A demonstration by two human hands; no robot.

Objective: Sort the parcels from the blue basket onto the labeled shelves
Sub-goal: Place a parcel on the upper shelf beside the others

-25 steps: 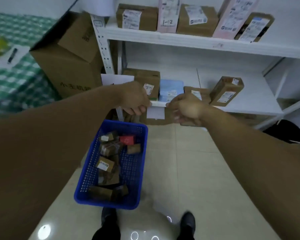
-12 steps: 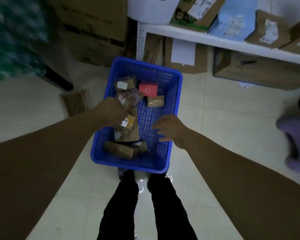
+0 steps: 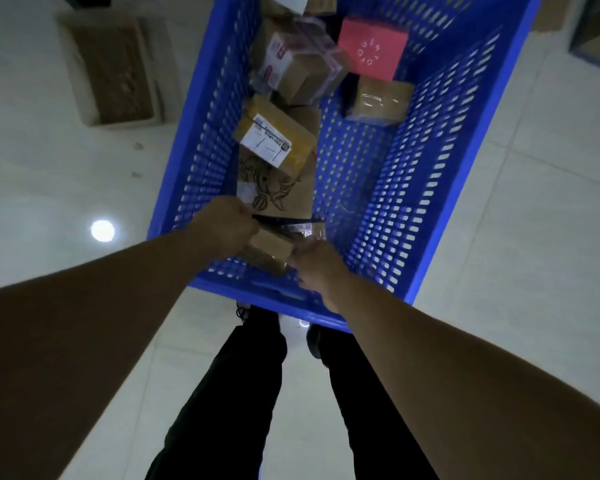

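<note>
- Small brown parcel [image 3: 269, 249] lies low at the near end of the blue basket [image 3: 413, 202], which stands on a pale tiled floor [image 3: 534, 237]. Both hands are on it.
- Left hand [image 3: 222, 226] curls its fingers down over the parcel's left end, and the right hand [image 3: 314, 263] curls against its right end. The fingertips are hidden, so how deep either hold goes cannot be told.
- Slipping: the parcel looks glossy with tape, and a hold on the ends alone may let it drop back as it rises.
- Snagging: a printed box [image 3: 278, 199] touches or overhangs the parcel's far side, and a clear-wrapped packet [image 3: 303, 230] lies just behind it. A lift may drag either one.
- Toppling: a labelled yellow parcel [image 3: 274, 140] rests tilted on the printed box and may slide if that box shifts.
- Missorting: no label shows on the held parcel, and the shelves are out of view. It likely needs turning to be read.
- Edges: the basket's near rim lies just under the wrists and its left wall is just beside the left hand, so knuckles may scrape the mesh.
- Open room: straight up looks free, and the basket's right half shows bare mesh. A pink box [image 3: 373, 46] and a taped brown box [image 3: 378, 100] sit well apart from the hands.
- Outside the basket, a flat cardboard tray [image 3: 111, 71] lies to the left. The person's legs [image 3: 250, 393] stand just behind the basket.
</note>
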